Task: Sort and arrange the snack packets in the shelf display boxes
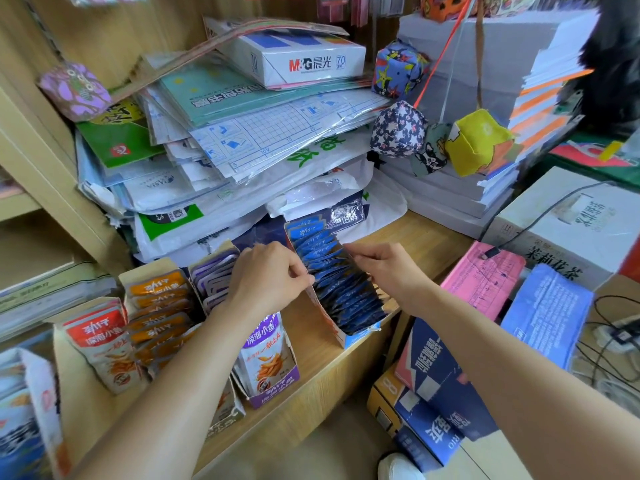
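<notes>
Snack packets (334, 275) are standing in a row in the box (322, 318) on the shelf (433, 244); left hand (266, 278) and right hand (389, 268) are pinching its edges, fingers curled. Probably light, floppy, slippery: top seams are offering grip.

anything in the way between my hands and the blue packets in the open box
Nothing visible does. Both hands are already at the blue packets: the left hand at the left wall of the display box, the right hand on the row's right side, fingertips against the packet tops.
</notes>
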`<control>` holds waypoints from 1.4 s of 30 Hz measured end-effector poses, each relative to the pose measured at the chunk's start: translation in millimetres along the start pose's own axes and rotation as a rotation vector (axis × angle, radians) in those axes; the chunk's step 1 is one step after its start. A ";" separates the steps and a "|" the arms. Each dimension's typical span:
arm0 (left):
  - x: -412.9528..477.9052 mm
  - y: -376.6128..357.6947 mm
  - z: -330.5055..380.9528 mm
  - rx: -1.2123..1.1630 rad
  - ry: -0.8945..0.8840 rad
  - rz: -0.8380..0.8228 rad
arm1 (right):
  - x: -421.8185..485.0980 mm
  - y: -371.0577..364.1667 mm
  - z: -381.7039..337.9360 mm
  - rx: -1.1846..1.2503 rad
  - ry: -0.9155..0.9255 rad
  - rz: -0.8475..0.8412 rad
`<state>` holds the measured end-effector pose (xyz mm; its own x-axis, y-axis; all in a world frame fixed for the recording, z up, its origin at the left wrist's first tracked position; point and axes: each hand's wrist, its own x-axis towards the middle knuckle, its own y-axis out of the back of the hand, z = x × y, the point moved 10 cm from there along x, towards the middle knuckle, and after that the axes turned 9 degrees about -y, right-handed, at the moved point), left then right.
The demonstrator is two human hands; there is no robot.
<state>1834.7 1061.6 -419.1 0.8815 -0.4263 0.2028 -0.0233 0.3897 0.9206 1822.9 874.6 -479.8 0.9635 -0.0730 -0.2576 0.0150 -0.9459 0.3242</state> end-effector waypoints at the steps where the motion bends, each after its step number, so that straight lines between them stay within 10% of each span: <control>1: 0.4 -0.1 0.3 0.004 -0.007 0.001 | -0.3 -0.8 0.5 0.023 -0.010 -0.007; 10: -17.2 24.1 -8.0 0.210 -0.112 -0.010 | -5.9 -42.0 3.8 0.146 -0.063 -0.204; 17: -76.2 80.2 -30.3 -0.052 -0.066 0.376 | -27.5 -60.2 24.4 0.336 -0.280 -0.351; 22: -109.6 55.1 -38.6 0.074 0.032 0.147 | -42.4 -73.8 12.9 0.345 -0.256 -0.417; 35: -149.1 40.7 -33.8 0.266 -0.050 0.209 | -47.4 -88.4 -1.9 0.142 -0.093 -0.341; 42: -170.1 17.6 -32.0 0.376 0.001 0.187 | -71.3 -107.4 -26.9 -0.490 0.299 -0.239</control>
<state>1699.5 1167.1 -448.1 0.8463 -0.3759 0.3775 -0.3528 0.1354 0.9259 1759.8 989.9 -471.7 0.9504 0.2817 -0.1320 0.2925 -0.6649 0.6873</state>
